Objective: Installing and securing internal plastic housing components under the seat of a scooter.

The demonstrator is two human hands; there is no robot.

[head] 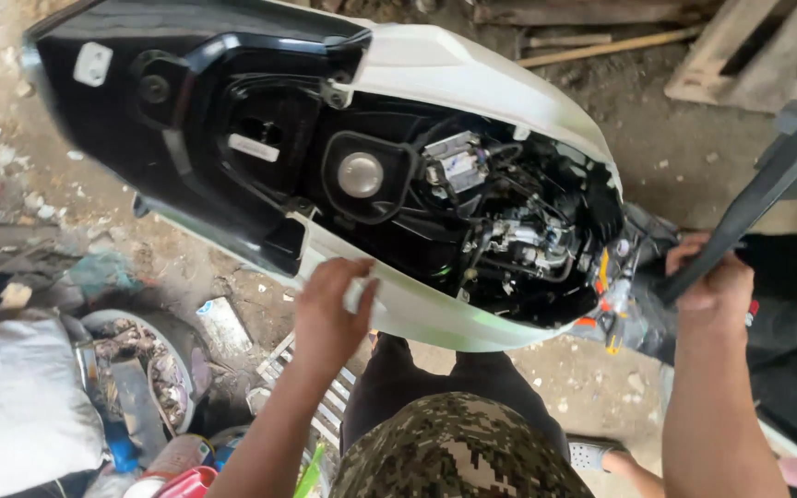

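Note:
A scooter body (454,74) with white side panels lies open below me, its seat lifted away, showing the black under-seat frame, a round silver cap (360,173) and the wiring and engine parts (528,231). My left hand (329,309) rests with its fingers curled on the near white side panel (417,314), at its upper edge. My right hand (712,281) is closed around a dark bar or panel edge (767,184) that runs up to the right, beside the black seat part (786,323).
A dirt floor with rubble surrounds the scooter. At the lower left are a grey sack (11,406), a round basin of scrap (140,360) and cans. A wooden pallet (749,46) and sticks lie at the top right. My legs and foot (592,452) stand beneath.

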